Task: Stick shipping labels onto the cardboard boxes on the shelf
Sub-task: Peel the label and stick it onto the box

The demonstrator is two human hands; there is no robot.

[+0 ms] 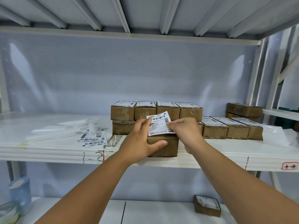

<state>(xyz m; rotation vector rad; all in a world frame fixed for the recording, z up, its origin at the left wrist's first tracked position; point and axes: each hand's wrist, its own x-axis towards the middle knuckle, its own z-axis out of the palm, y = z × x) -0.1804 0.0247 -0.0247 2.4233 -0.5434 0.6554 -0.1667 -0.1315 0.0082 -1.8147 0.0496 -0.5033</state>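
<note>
Forearms (pixel 90 188) reach up from the bottom edge to the shelf (pixel 210 159). The left hand (pixel 142 139) grips a box (pixel 163 147) at the shelf's front lip, thumb across the front face and fingers curled over the top. The right hand (pixel 184 131) pinches the right edge of a label (pixel 159 124) between thumb and fingertips. The label stands tilted over the box top, print toward the camera, its lower edge at the box.

Both hands hide the box top and part of the stack (pixel 155 110) of labelled boxes just behind. A row (pixel 231 128) of labelled boxes lies to the right — loose labels (pixel 93 138) and bags (pixel 64 128) to the left. On the lower shelf (pixel 153 210) sits a small box (pixel 207 206), with a blue cylinder (pixel 21 191) far left.
</note>
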